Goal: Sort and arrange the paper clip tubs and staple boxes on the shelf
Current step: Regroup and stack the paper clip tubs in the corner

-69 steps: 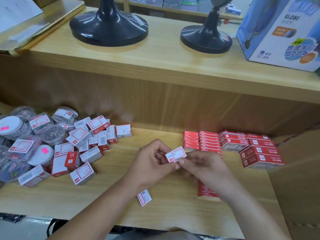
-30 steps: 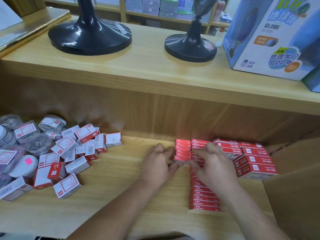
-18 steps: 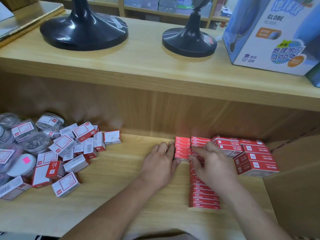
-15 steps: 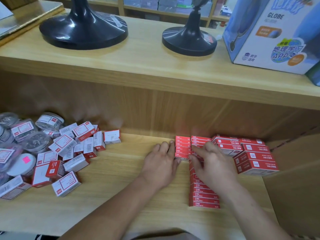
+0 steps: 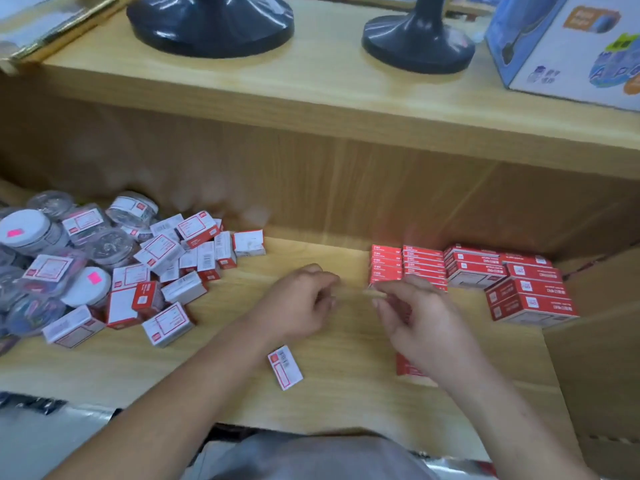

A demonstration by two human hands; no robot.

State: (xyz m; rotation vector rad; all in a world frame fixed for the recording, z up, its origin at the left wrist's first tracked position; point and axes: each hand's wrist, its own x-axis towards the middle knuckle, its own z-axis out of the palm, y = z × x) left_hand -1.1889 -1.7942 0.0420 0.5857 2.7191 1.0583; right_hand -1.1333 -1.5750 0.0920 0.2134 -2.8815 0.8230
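Hovering left hand (image 5: 301, 303) and right hand (image 5: 415, 318) just apart, loosely curled and seemingly empty, then ideally pinching the stray staple box (image 5: 285, 367) lying at six o'clock by its long edges and sliding it flush against the red rows (image 5: 407, 268) at two o'clock.

Left grip (image 5: 301, 303) loosely curled, right grip (image 5: 415, 317) likewise, close together

Lone staple box (image 5: 285, 367) lay flat near the shelf (image 5: 329, 403) front, left hand (image 5: 301, 303) loosely curled just behind it, right hand (image 5: 412, 317) relaxed to its right, red staple-box stacks (image 5: 422, 265) beyond that, jumbled staple boxes (image 5: 159, 252) and paper clip tubs (image 5: 31, 230) far to its left.
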